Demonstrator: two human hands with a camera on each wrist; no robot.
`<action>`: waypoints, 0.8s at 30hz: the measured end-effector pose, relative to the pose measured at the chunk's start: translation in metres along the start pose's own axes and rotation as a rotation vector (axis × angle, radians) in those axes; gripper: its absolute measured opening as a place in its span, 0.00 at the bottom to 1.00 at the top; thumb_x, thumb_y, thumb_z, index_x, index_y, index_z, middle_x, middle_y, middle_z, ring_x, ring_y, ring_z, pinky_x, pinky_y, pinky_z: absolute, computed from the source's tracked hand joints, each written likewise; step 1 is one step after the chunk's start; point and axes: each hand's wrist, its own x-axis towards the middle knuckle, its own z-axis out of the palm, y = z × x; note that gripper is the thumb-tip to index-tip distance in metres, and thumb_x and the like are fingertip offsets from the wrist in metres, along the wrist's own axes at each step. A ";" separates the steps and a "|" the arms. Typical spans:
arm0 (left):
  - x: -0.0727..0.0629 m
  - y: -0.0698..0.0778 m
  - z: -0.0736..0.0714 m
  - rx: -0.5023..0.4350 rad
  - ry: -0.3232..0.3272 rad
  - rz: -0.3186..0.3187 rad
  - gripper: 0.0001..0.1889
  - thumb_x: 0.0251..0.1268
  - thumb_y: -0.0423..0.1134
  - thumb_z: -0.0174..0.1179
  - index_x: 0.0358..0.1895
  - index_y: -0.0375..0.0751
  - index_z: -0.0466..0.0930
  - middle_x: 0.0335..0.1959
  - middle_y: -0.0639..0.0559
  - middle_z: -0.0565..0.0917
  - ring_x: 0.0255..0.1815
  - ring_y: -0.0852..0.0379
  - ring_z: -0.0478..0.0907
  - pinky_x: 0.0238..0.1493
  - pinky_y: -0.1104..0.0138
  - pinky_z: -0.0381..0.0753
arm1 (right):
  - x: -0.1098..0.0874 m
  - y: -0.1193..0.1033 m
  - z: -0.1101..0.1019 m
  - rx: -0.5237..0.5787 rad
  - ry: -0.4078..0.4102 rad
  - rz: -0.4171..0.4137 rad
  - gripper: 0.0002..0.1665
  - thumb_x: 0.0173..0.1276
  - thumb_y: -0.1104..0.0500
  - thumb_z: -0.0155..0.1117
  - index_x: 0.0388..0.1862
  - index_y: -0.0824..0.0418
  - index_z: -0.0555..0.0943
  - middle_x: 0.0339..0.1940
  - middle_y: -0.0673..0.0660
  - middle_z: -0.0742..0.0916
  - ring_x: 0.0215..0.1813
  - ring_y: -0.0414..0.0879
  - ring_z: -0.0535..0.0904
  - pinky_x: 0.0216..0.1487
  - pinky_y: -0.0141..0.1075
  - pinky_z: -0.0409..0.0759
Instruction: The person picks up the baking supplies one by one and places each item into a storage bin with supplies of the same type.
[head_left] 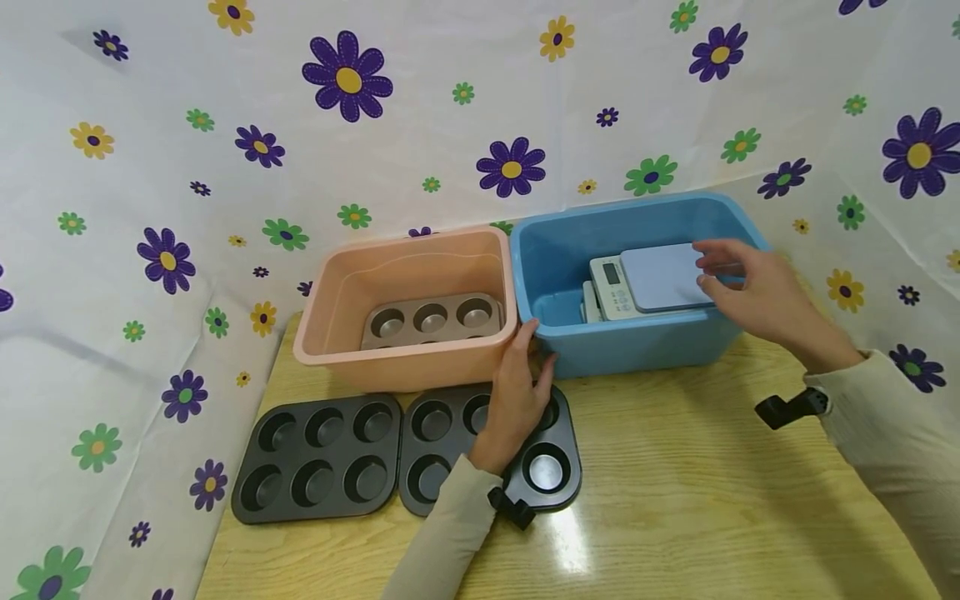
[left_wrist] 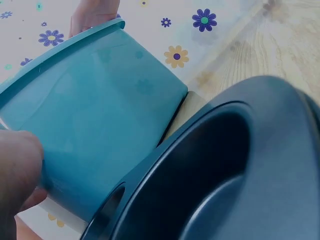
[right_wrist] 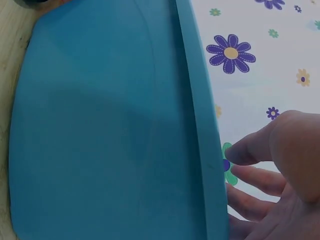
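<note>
A blue plastic bin (head_left: 622, 342) stands at the back right, holding a white kitchen scale (head_left: 613, 287) with a flat pale platform. My right hand (head_left: 757, 292) hovers over the bin's right end, beside the scale, its fingers slightly bent and apart with nothing between them. In the right wrist view that hand (right_wrist: 280, 170) shows just past the bin's rim (right_wrist: 207, 150). My left hand (head_left: 517, 400) reaches over a dark muffin pan to where the two bins meet, fingertips at their rims and thumb near the blue wall (left_wrist: 100, 120).
To the left sits a peach bin (head_left: 420, 367) with a tan muffin pan (head_left: 408, 321) inside. Two dark muffin pans, one at left (head_left: 341, 454) and one under my left arm (head_left: 566, 450), lie in front on the wooden table (head_left: 675, 500). Flowered cloth (head_left: 427, 142) hangs behind.
</note>
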 end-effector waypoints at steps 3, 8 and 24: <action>-0.003 -0.001 -0.001 0.006 -0.020 0.000 0.39 0.70 0.28 0.72 0.80 0.36 0.63 0.69 0.33 0.82 0.67 0.41 0.85 0.65 0.53 0.88 | -0.002 0.001 0.003 0.024 -0.002 0.012 0.35 0.86 0.58 0.57 0.86 0.65 0.63 0.72 0.77 0.80 0.75 0.75 0.76 0.74 0.75 0.72; -0.008 -0.002 -0.002 -0.011 -0.045 -0.010 0.41 0.71 0.26 0.69 0.83 0.38 0.60 0.71 0.35 0.81 0.62 0.43 0.85 0.62 0.53 0.89 | -0.004 0.000 0.005 0.074 0.012 0.013 0.42 0.86 0.55 0.58 0.91 0.61 0.54 0.73 0.77 0.80 0.76 0.73 0.75 0.76 0.77 0.67; -0.022 0.008 -0.013 -0.034 -0.103 -0.111 0.46 0.74 0.29 0.68 0.88 0.37 0.50 0.76 0.34 0.78 0.64 0.41 0.87 0.62 0.51 0.90 | -0.017 -0.007 0.012 0.108 0.099 -0.033 0.47 0.82 0.57 0.66 0.92 0.55 0.54 0.68 0.72 0.84 0.63 0.33 0.80 0.76 0.74 0.70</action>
